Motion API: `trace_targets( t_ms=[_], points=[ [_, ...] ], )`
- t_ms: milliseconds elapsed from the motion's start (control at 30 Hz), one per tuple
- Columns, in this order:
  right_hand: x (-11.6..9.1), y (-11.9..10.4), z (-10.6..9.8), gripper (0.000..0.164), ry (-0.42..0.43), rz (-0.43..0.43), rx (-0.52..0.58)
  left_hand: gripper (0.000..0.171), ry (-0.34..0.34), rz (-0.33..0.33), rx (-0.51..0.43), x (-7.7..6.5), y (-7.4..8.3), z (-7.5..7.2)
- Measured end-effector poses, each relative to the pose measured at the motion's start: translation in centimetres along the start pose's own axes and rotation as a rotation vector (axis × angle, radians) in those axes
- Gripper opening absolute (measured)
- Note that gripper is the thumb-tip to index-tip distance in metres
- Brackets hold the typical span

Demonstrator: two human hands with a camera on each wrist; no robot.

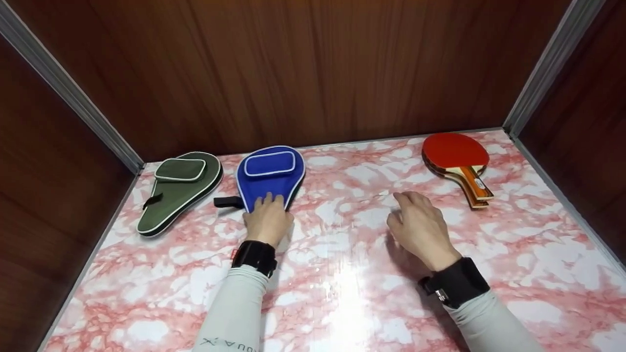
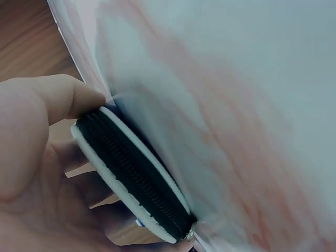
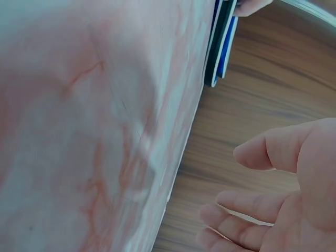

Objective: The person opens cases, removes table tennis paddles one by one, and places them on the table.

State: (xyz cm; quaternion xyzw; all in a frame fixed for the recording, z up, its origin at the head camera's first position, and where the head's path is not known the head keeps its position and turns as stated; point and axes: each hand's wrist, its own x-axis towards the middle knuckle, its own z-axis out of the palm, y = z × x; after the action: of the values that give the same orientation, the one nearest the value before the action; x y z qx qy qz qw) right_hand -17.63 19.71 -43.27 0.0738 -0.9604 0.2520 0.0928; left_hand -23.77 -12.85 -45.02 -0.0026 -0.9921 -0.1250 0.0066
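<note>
The left hand gripped the blue paddle case, its pocketed end beyond the fingers; the right hand was relaxed, empty. Grasping seemed underway; the next move likely called for lifting.

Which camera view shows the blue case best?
The head view: the blue case shows nearly whole, its narrow end behind the left hand. The left wrist view shows just its zippered end; the right wrist view, part of its edge.
</note>
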Motion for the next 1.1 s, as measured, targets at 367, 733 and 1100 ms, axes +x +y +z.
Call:
trace_targets(
  t_ms=[367, 733, 1100],
  points=[
    [-0.4, -0.7, -0.5, 0.054, 0.016, -0.044, -0.004, 0.063, -0.012, -0.036, -0.018, 0.3, -1.8, -0.5],
    [-0.4, -1.0, -0.5, 0.055, -0.001, -0.052, -0.011, 0.065, -0.035, -0.08, -0.032, 0.7, -2.3, -0.5],
    [-0.4, -0.8, -0.3, 0.055, 0.011, -0.079, -0.023, 0.078, -0.038, -0.078, -0.069, 0.1, -2.8, -0.8]
  ],
)
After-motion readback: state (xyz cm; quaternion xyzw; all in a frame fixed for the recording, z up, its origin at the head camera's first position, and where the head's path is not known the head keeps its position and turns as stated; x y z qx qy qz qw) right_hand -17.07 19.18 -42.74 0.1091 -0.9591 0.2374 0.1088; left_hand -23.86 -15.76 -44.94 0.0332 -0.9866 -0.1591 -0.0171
